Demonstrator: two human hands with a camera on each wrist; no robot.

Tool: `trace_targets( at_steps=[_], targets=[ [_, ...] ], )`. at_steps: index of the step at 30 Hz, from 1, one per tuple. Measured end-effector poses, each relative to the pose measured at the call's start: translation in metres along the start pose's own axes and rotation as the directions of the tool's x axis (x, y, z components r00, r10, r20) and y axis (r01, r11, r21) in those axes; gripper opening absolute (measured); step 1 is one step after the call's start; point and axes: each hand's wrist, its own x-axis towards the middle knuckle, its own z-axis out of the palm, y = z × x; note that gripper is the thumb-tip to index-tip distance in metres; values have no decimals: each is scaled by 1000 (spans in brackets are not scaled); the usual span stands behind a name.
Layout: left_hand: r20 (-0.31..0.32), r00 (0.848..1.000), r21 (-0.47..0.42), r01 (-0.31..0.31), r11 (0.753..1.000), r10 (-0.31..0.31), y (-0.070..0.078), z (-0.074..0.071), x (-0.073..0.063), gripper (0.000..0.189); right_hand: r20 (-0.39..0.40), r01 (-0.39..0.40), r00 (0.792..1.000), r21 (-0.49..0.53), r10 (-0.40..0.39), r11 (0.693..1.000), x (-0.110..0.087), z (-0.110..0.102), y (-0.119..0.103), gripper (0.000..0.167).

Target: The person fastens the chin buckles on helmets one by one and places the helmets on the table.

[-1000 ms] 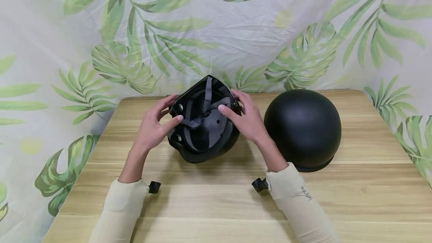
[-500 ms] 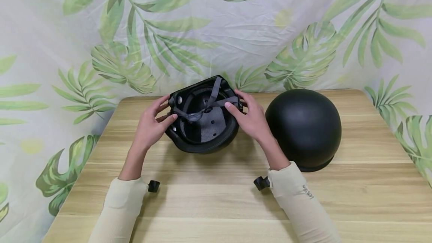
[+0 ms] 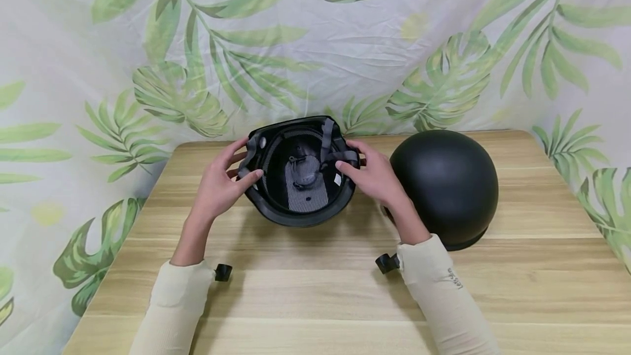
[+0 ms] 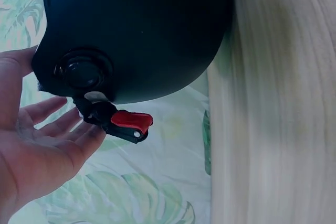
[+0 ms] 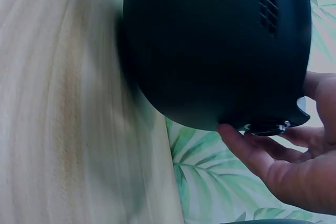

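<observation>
Black helmet point(image 3: 300, 196), turned upside down, opening up and toward the wearer of the head camera, at the back part of the wooden table point(image 3: 305, 300), held between both hands. Can't tell if its crown touches the wood. Inside: dark lining with a striped pad point(image 3: 308, 204), small white label point(image 3: 337, 179) on the right wall, grey straps point(image 3: 326, 138) at the right side. Buckle point(image 4: 113, 121) with a red tab hangs by the left side in the left wrist view, just below a round knob point(image 4: 84, 69) on the shell. Mesh vent point(image 5: 268, 3) on the shell in the right wrist view.

Left hand point(image 3: 224, 179) grasps the left rim: thumb over the inside, fingers behind the shell. Right hand point(image 3: 372, 174) grasps the right rim likewise, thumb inside by the straps.

Second helmet point(image 3: 443, 185), matte black, dome up, on the table just right of the right hand; right forearm crosses in front of its left edge. Cream sleeves point(image 3: 177, 295) on both arms, dark lettering point(image 3: 454, 278) on the right one. Small black device point(image 3: 223, 273) at the left cuff, another point(image 3: 386, 263) at the right. White cloth point(image 3: 345, 32) with green leaf print behind the table.
</observation>
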Motion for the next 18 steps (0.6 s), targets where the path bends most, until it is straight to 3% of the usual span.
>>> trace_targets(
  at_steps=[6,18],
  targets=[
    [12,999,-21,-30,999,30,2,-5,-2,76,42,15,999,-53,-13,998,-1,-4,0,69],
    [6,1000,-36,-13,999,13,-1,-7,2,73,85,-16,996,-57,21,998,-3,-7,-5,70]
  ],
)
